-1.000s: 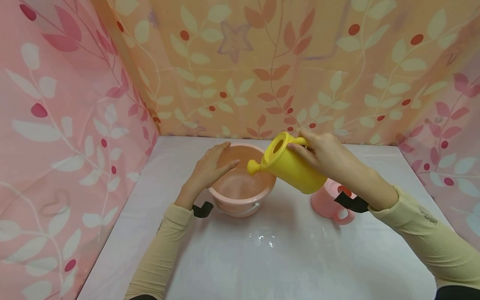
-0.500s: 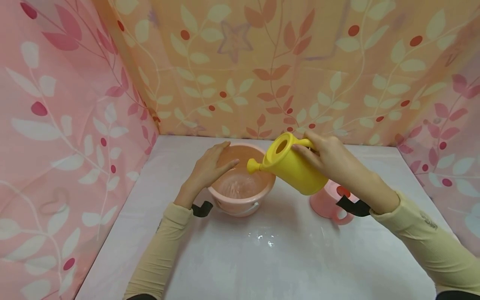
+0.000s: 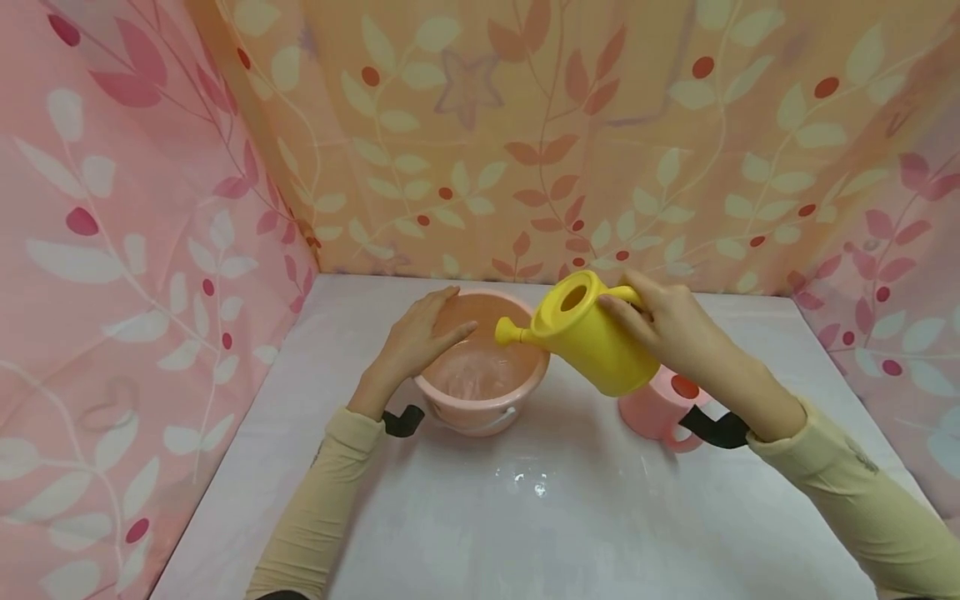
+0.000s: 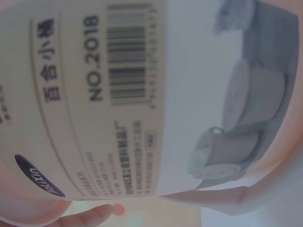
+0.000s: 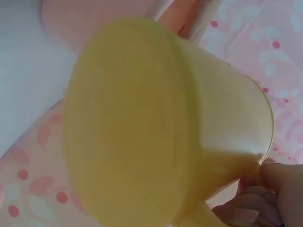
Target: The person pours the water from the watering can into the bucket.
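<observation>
My right hand (image 3: 671,325) grips the handle of a yellow watering can (image 3: 600,350), held up and tipped to the left. Its small round spout head hangs over the right side of a pale pink bucket (image 3: 480,421). Water (image 3: 472,379) with ripples lies in the bucket. At the bucket's left rim rests my left hand (image 3: 412,337), fingers extended and thumb reaching over the opening. The left wrist view is filled by a printed label (image 4: 128,94) on the bucket's side. From the right wrist the can's base (image 5: 128,127) covers much of the view.
A pink mug (image 3: 645,412) with a red oval patch at its mouth stands right of the bucket, partly behind the can and right wrist. Shiny spots (image 3: 521,479) show on the white tabletop (image 3: 600,542). Patterned curtains (image 3: 465,167) close in the back and sides.
My right hand and the watering can have shifted slightly right and down. Ripples have appeared in the bucket's water. The left hand stays at the rim.
</observation>
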`<state>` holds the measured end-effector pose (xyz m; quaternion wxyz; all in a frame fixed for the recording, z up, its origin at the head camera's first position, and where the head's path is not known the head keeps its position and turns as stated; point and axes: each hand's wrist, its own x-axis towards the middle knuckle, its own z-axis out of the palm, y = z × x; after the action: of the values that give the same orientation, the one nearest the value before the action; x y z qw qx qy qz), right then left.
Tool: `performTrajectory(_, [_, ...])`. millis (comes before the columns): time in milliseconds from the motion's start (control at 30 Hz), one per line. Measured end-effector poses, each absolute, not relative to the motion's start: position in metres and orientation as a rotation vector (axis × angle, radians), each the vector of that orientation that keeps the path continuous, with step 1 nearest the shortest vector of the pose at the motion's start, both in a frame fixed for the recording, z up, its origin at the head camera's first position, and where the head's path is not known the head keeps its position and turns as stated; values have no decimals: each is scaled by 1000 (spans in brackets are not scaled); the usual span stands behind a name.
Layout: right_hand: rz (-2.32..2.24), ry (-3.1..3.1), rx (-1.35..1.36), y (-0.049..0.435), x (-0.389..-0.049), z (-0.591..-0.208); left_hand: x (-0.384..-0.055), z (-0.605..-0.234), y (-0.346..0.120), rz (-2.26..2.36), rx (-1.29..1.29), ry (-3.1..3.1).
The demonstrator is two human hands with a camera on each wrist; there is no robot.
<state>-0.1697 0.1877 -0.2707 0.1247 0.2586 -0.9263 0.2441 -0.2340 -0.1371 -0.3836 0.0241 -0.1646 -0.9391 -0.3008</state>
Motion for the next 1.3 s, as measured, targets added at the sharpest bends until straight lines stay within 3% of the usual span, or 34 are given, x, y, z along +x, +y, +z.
performTrajectory(1300, [1128, -2617, 608, 219, -147, -317, -229, -387, -136, -947, -504, -2885])
